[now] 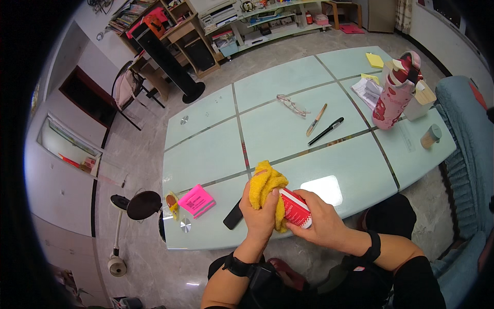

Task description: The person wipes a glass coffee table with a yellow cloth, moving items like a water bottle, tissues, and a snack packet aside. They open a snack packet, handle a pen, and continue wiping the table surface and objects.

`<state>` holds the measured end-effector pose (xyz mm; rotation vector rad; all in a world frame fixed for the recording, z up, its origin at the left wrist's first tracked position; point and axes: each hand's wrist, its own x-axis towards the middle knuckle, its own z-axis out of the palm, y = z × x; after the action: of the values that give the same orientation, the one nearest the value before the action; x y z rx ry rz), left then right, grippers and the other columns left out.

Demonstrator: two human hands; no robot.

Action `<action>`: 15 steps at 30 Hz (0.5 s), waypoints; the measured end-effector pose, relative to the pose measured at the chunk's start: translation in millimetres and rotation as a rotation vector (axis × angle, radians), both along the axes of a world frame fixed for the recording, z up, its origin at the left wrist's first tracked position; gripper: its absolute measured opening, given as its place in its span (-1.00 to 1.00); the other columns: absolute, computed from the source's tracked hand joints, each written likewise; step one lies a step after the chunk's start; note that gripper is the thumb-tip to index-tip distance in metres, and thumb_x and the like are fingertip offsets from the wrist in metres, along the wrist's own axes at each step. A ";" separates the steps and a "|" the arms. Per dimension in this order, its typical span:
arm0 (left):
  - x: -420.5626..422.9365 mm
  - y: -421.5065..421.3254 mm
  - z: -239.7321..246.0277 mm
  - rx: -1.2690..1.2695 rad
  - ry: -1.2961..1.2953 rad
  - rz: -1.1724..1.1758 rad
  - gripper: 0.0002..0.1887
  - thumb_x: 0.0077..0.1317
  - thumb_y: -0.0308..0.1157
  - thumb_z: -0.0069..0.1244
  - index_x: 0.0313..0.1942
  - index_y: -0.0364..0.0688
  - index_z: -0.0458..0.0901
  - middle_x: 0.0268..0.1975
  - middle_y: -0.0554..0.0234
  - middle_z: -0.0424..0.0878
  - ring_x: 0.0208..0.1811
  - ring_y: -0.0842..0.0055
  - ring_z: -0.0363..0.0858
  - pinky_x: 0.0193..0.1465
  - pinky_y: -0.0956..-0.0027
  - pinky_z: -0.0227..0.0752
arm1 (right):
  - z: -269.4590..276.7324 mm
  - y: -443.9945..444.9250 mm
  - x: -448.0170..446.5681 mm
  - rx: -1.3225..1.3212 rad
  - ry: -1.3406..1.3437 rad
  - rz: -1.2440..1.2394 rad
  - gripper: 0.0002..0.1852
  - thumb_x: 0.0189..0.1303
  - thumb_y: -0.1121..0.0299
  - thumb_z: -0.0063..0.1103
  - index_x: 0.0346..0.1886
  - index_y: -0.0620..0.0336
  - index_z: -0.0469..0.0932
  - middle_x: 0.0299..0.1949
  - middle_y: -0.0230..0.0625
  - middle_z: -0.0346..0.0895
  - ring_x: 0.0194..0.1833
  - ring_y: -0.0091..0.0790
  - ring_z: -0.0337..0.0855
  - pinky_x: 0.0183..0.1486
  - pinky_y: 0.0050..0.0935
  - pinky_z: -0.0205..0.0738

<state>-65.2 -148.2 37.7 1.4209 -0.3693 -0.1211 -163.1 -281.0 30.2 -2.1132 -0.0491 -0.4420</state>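
Above the near edge of the glass table (200, 154), my left hand (259, 216) grips a bunched yellow cloth (266, 183). The cloth wraps around one end of a red and white container (296, 210), hiding that end. My right hand (322, 220) is closed around the container's other end. The container bears printed writing and lies tilted between both hands. A dark phone-like object (233, 217) sits beside my left hand, partly covered by it. Further left are a pink packet (197, 201) with a printed code and a small yellow-wrapped item (172, 204).
Eyeglasses (292, 105), a brown pen (317, 119) and a black pen (326, 131) lie mid-table. At right stand a pink bottle (393, 98), a white box (420, 106), a toothpick holder (431, 136) and papers (366, 92). A blue sofa (461, 154) flanks the table; a lamp (143, 205) stands left.
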 end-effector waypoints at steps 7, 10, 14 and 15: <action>7.7 9.6 -8.2 -0.400 0.262 -0.297 -0.27 0.22 -0.35 0.18 0.36 -0.30 0.24 0.23 0.03 0.46 0.24 0.33 0.49 0.29 0.25 0.39 | -1.0 -20.2 1.4 1.577 0.650 0.547 -0.50 0.40 0.16 0.12 0.22 0.30 0.29 -0.14 -0.03 0.61 -0.33 -0.25 0.73 -0.37 -0.40 0.69; 8.8 13.6 -4.2 -0.355 0.316 -0.241 -0.35 0.24 -0.36 0.17 0.30 -0.33 0.30 0.19 0.04 0.49 0.20 0.33 0.52 0.29 0.25 0.40 | 0.8 -23.3 7.5 1.627 0.738 0.614 -0.52 0.41 0.16 0.11 0.22 0.28 0.30 -0.14 -0.06 0.62 -0.39 -0.31 0.72 -0.40 -0.45 0.67; 9.6 8.3 1.7 -0.205 0.203 -0.076 -0.42 0.26 -0.44 0.14 0.26 -0.33 0.32 0.17 0.04 0.51 0.18 0.35 0.53 0.28 0.26 0.41 | 11.2 -7.4 3.4 0.348 0.097 0.106 -0.36 0.19 0.17 0.39 0.18 0.33 0.29 -0.12 -0.04 0.62 -0.23 -0.21 0.73 -0.18 -0.34 0.63; 10.4 6.6 -0.4 -0.217 0.212 -0.093 -0.42 0.26 -0.46 0.13 0.26 -0.33 0.32 0.18 0.04 0.51 0.18 0.35 0.53 0.28 0.27 0.40 | 6.0 -5.0 1.1 0.268 0.085 0.067 -0.33 0.15 0.18 0.42 0.19 0.32 0.29 -0.11 -0.06 0.61 -0.20 -0.21 0.73 -0.16 -0.35 0.63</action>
<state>-54.8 -141.6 37.3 1.1640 -0.2647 -0.2960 -162.0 -286.0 36.2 -1.8589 -0.0104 -0.3005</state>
